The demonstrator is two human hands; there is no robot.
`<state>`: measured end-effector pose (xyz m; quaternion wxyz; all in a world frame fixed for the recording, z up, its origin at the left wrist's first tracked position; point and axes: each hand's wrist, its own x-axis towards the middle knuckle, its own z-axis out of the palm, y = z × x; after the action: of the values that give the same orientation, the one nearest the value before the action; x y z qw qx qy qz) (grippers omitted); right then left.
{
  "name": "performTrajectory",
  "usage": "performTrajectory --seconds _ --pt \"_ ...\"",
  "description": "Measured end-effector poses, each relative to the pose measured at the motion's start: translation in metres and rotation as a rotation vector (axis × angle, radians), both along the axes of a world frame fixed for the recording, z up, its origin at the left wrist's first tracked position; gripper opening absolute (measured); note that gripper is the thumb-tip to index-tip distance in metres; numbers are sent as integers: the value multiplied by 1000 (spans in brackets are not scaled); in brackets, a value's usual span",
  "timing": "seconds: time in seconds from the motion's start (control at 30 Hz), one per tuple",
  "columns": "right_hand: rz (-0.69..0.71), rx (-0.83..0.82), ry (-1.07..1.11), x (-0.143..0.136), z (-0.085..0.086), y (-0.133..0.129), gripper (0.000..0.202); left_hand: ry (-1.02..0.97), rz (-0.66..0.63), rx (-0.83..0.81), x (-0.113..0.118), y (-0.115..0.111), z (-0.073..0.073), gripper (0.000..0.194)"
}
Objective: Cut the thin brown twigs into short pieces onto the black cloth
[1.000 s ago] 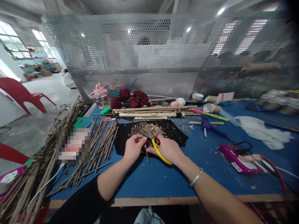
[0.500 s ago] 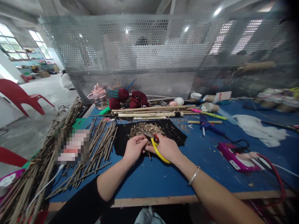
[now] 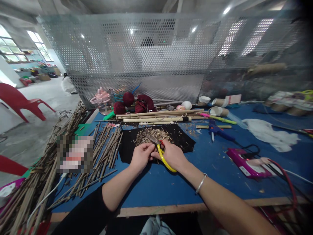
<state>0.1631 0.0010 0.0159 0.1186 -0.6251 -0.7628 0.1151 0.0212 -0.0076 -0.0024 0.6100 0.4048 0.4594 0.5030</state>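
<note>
My right hand (image 3: pixel 173 156) is closed around a pair of scissors with yellow handles (image 3: pixel 166 162). The blades (image 3: pixel 152 138) point up and left over a heap of small brown wood chips (image 3: pixel 160 133), lying on a black cloth (image 3: pixel 184 138). Close on the left, my left hand (image 3: pixel 141 156) has its thumb and fingers pinched together, almost touching the right fingertips. What it pinches is too small and covered to make out. Left of the cloth lie many thin cut twigs (image 3: pixel 107 148).
A bundle of long twigs (image 3: pixel 36 173) lines the left edge. Peeled sticks (image 3: pixel 156 120) and maroon balls (image 3: pixel 128 98) lie behind the cloth. On the right are a blue glue gun (image 3: pixel 220 134), a purple power strip (image 3: pixel 246 164) with cables, and a white cloth (image 3: pixel 269 135).
The hands stay close together over the cloth's near edge, the scissors shifting slightly. A thin twig end showing below the fingers earlier is now barely visible. The view has shifted slightly.
</note>
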Motion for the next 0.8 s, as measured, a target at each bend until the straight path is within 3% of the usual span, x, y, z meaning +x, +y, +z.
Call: performTrajectory --seconds 0.3,0.8 --pt "-10 -72 -35 3 6 0 52 129 20 37 -1 0 0 35" --pt "-37 -119 -22 4 8 3 57 120 49 16 -2 1 1 36"
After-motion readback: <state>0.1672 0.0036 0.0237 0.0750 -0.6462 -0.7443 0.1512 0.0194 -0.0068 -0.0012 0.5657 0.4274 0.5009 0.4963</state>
